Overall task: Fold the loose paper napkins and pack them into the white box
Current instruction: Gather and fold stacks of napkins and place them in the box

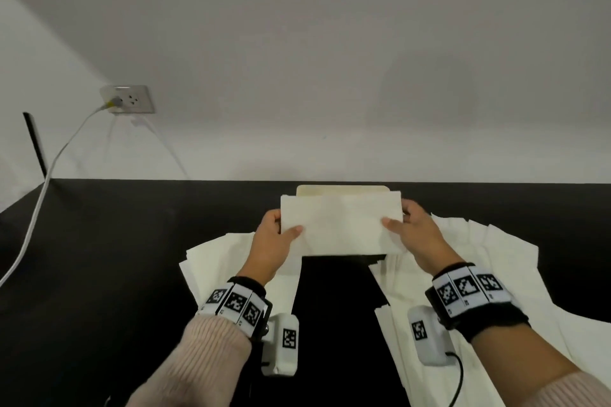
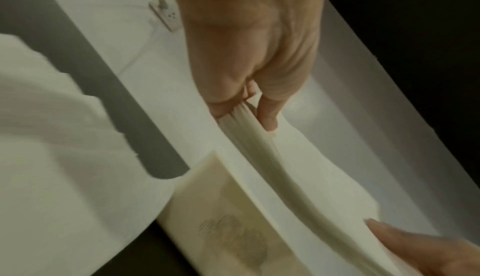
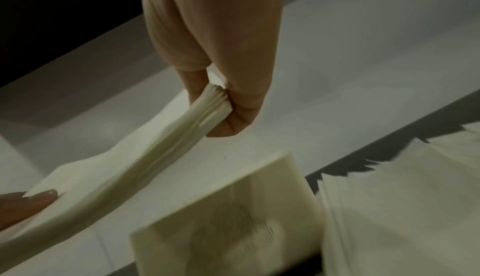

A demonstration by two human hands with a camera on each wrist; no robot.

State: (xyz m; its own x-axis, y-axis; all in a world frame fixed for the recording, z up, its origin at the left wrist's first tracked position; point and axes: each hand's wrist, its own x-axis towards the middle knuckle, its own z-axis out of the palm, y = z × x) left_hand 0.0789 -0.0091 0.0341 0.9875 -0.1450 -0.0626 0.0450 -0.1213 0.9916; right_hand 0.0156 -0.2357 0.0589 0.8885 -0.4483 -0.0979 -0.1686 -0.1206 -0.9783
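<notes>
Fingers (image 2: 267, 116) of the left hand (image 1: 272, 241) are pinching one end of a folded napkin stack (image 1: 340, 225); the right hand (image 1: 416, 235) is pinching the other end. The stack is hanging above the desk (image 1: 99, 258), just before the box (image 1: 342, 190), with loose napkins (image 1: 463, 274) lying on both sides.

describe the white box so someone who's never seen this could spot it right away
Start at the black table and go to its far edge, against the white wall. The box sits there, mostly hidden behind the folded napkin stack that both hands hold up by its ends. Unlike the flat loose napkins lying either side, it is stiff with rounded corners.
</notes>
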